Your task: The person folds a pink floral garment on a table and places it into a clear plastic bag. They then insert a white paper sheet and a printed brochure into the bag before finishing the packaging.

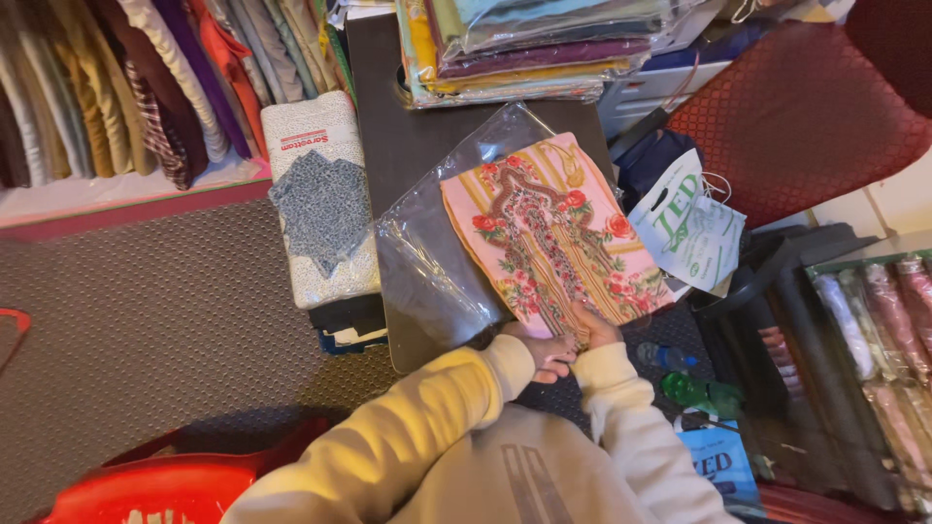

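Observation:
A folded pink cloth [553, 233] with red flowers and yellow stripes lies on a dark tabletop [388, 146], half inside a clear plastic bag [437, 262]. My left hand [546, 353] grips the near edge of the cloth and bag, fingers curled. My right hand [592, 328] pinches the same near edge just beside it. Both cream sleeves reach up from the bottom of the view.
A stack of bagged fabrics [534, 49] lies at the table's far end. A white packet with grey patterned cloth [320, 204] sits left of the table. A white carrier bag [689, 228] and a red chair [796, 116] are right. Hanging garments [126, 87] fill the upper left. A red stool [165, 485] is below.

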